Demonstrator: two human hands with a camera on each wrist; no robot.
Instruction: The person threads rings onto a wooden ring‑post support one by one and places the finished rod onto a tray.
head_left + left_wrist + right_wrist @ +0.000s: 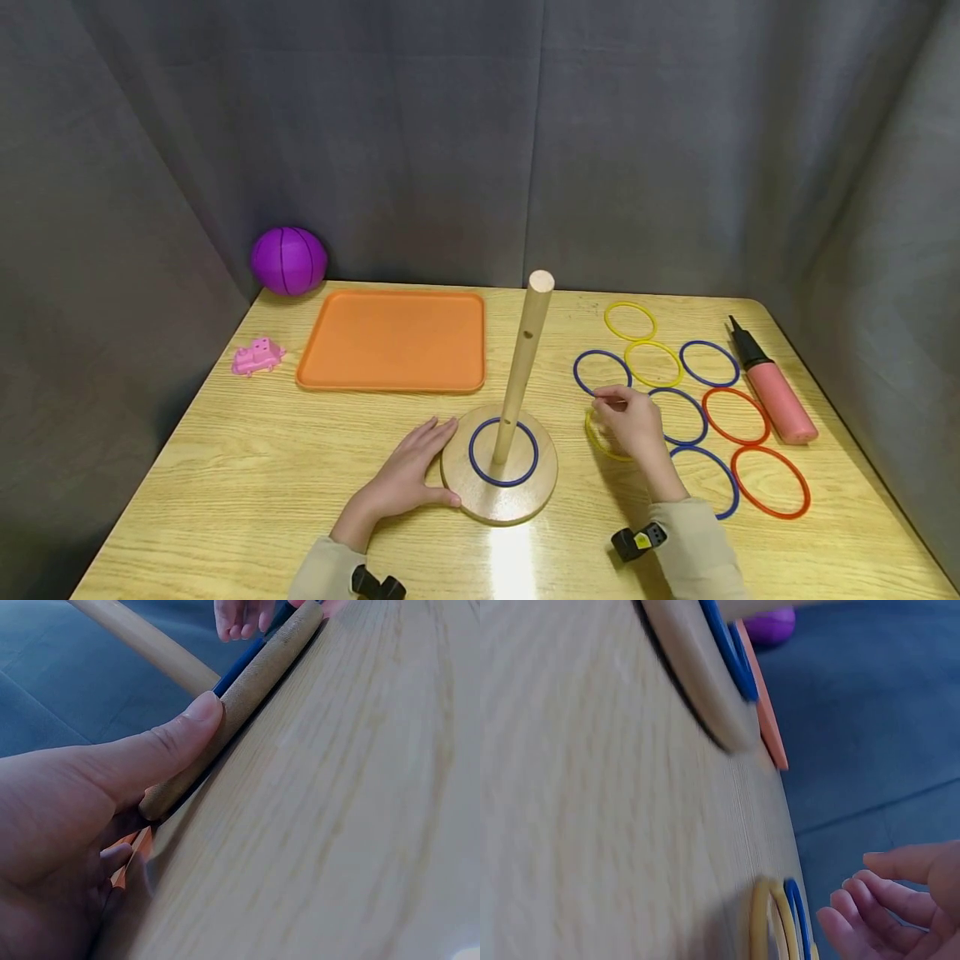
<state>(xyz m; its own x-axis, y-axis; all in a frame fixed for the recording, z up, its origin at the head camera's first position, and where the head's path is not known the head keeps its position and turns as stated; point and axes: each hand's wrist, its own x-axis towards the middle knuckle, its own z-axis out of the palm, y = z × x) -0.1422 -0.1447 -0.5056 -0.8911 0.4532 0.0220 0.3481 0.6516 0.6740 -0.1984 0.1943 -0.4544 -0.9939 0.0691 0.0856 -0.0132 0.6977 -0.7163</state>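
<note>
A wooden stand has an upright peg [522, 358] on a round base [501, 504]. One blue ring [535, 458] lies around the peg on that base. My left hand [405, 471] rests at the base's left rim, with thumb and fingers spread along it. Its thumb [169, 742] presses against the rim in the left wrist view. My right hand [633, 421] hovers over the loose rings at right, its bent fingers holding nothing. Near its fingertips are a blue ring [576, 377] and a yellow ring [589, 433], which the hand partly covers.
Several more yellow, blue and red rings lie on the right, including a red ring [807, 492]. Beyond them lies a pink hand pump [780, 400]. An orange tray [393, 342] sits at back left, near a pink toy [258, 356] and a purple ball [289, 261].
</note>
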